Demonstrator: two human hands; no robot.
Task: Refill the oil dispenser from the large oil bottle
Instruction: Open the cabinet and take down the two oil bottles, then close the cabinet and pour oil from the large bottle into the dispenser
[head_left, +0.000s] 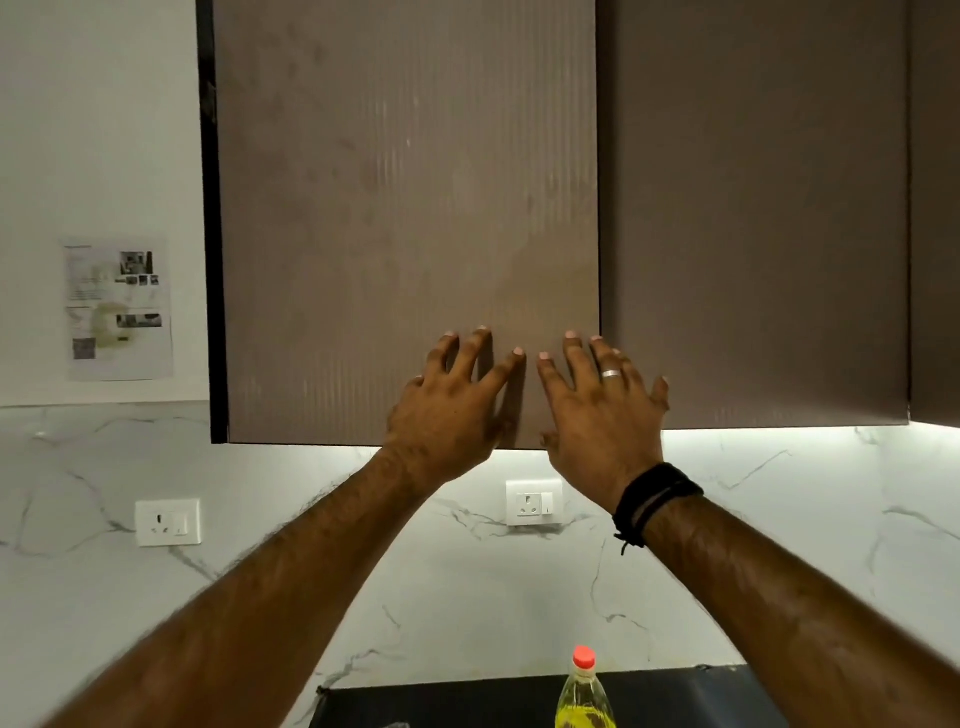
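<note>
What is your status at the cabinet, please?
Both hands, left hand and right hand, open, fingers spread on cabinet door. Oil bottle capped, below, untouched. Dispenser not in view.

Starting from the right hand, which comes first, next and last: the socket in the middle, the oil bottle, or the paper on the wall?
From the right hand:
1. Middle wall socket, just below the hand.
2. Oil bottle, at the bottom, under the hand.
3. Paper on the wall, far left.
</note>
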